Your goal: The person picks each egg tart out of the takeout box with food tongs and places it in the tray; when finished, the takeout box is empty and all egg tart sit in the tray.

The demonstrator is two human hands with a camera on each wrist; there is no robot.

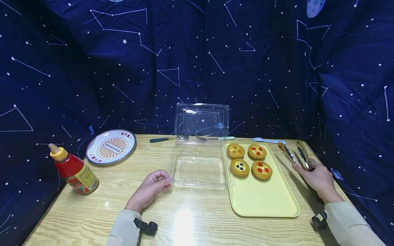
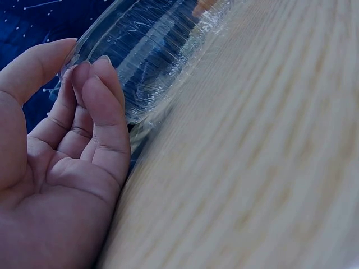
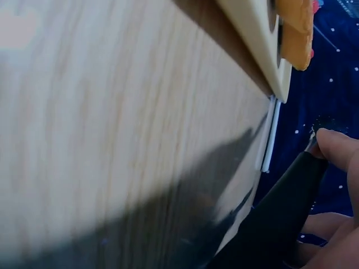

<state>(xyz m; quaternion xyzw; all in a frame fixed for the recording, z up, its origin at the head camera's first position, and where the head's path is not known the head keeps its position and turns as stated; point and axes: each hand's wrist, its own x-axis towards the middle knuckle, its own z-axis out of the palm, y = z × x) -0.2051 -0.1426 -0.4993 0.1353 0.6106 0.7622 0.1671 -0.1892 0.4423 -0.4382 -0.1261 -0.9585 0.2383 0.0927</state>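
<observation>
My left hand (image 1: 150, 188) is at the near left corner of a clear plastic clamshell container (image 1: 198, 169), whose lid stands raised at the back. In the left wrist view, the thumb and curled fingers (image 2: 104, 112) pinch the container's rim (image 2: 134, 61). On the right, my right hand (image 1: 318, 179) grips metal tongs (image 1: 300, 155) above the table, their tips apart and pointing away from me. A dark tong handle (image 3: 280, 207) shows in the right wrist view. Several egg tarts (image 1: 240, 167) with differing toppings sit on the far half of a yellow tray (image 1: 263, 201), between the container and the tongs.
A decorated plate (image 1: 111, 147) and a red sauce bottle with a yellow cap (image 1: 75, 172) are at the left. Along the back edge lie a dark-handled utensil (image 1: 162, 139), a pale green handle (image 1: 226, 138) and a blue fork (image 1: 269, 140). A starry curtain (image 1: 197, 51) surrounds the table.
</observation>
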